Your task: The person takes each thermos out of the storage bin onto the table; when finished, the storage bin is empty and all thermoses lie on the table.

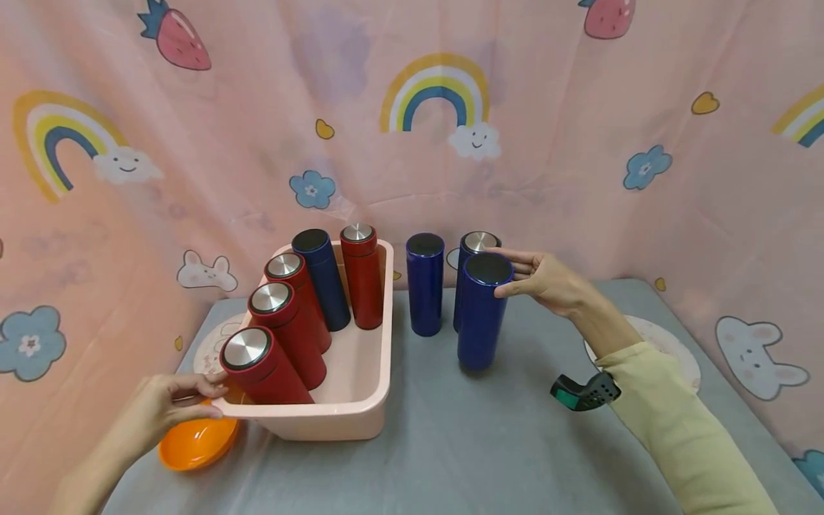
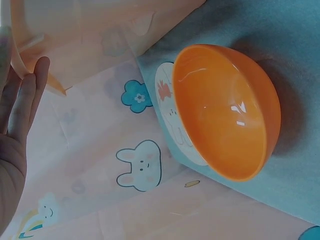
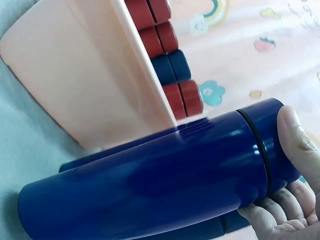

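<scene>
My right hand holds a glossy blue thermos flask by its black-topped lid, thumb on one side and fingers on the other. In the right wrist view this flask fills the lower half. Close behind it stands a dark blue flask with a silver-topped lid, partly covered by it. Another glossy blue flask is upright to their left. My left hand pinches the near left corner of a pale pink bin. Inside lean several red flasks and one dark blue flask.
An orange bowl sits on the grey-covered table below my left hand, beside the bin. A pale printed round mat lies under my right forearm, and another is left of the bin. A patterned pink curtain hangs behind.
</scene>
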`<state>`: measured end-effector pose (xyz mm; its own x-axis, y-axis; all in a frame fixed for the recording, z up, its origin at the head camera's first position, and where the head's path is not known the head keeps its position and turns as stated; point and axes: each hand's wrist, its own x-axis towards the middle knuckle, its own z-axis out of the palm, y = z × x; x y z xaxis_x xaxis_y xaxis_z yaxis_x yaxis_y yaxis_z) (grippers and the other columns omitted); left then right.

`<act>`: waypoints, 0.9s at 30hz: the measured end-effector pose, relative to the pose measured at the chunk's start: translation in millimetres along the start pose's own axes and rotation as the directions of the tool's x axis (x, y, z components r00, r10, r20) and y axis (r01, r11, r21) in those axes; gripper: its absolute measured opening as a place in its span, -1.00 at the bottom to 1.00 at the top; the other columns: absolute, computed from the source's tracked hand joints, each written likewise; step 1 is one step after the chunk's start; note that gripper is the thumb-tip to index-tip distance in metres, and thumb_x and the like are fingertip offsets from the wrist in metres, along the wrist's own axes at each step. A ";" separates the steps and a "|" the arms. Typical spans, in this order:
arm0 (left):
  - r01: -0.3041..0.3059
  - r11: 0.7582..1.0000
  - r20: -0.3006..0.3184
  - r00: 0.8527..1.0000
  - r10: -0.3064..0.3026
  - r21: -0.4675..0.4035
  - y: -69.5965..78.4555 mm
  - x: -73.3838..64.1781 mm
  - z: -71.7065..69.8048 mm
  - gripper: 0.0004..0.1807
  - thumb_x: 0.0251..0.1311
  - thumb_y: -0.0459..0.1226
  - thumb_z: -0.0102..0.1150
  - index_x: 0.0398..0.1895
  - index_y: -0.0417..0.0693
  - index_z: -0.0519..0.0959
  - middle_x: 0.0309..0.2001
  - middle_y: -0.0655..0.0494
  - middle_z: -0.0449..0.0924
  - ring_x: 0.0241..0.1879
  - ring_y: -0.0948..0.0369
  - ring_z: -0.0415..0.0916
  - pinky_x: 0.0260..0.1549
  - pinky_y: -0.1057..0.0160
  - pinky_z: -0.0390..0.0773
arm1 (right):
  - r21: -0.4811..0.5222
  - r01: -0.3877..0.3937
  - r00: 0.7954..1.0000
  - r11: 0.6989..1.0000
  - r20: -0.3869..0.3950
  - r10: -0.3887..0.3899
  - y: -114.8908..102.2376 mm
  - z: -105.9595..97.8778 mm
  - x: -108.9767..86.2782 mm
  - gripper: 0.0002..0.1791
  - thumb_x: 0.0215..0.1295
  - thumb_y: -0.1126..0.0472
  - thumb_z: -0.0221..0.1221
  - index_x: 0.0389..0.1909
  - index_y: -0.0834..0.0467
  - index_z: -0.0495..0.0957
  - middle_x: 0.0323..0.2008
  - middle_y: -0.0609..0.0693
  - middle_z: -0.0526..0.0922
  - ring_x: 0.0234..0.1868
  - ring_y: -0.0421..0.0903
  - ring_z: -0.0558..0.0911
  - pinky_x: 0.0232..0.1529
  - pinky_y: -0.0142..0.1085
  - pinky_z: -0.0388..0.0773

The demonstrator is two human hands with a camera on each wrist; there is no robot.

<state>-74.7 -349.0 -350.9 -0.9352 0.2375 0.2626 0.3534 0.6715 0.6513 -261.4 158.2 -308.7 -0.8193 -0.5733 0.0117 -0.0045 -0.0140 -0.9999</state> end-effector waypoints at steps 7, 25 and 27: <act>-0.007 1.000 0.002 1.000 0.007 -0.017 0.2 -0.1 0.0 -0.78 -0.28 -0.52 0.48 -0.48 -0.24 0.66 -0.31 0.04 0.73 -0.19 0.67 0.47 -0.46 0.49 0.63 | 0.028 -0.010 1.000 1.000 -0.026 0.011 11.1 -15.5 -4.5 -0.15 0.09 0.60 0.24 0.39 0.42 0.05 -0.06 -0.21 0.66 0.04 -0.28 0.59 0.08 -0.49 0.48; -0.004 1.000 0.000 1.000 0.004 -0.011 -0.8 0.4 -1.1 -0.76 -0.31 -0.53 0.48 -0.51 -0.17 0.65 -0.32 -0.08 0.72 -0.22 0.66 0.49 -0.47 0.48 0.63 | 0.005 -0.010 1.000 1.000 -0.017 0.010 25.6 -64.2 -13.1 -0.20 0.16 0.60 0.17 0.41 0.35 0.06 0.02 -0.28 0.61 0.06 -0.31 0.57 0.05 -0.50 0.51; -0.001 1.000 0.000 1.000 0.001 -0.003 -0.6 0.3 -0.7 -0.75 -0.31 -0.52 0.49 -0.52 -0.15 0.65 -0.33 -0.20 0.69 -0.22 0.66 0.49 -0.47 0.48 0.63 | -0.037 -0.034 0.999 0.999 -0.018 0.033 25.2 -70.5 -14.1 -0.21 0.17 0.57 0.18 0.42 0.29 0.11 0.03 -0.31 0.59 0.07 -0.35 0.55 0.06 -0.53 0.48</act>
<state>-75.2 -349.8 -350.7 -0.9348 0.2386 0.2632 0.3547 0.6687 0.6534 -290.5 223.7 -334.7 -0.8293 -0.5584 -0.0216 0.0019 0.0357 -0.9994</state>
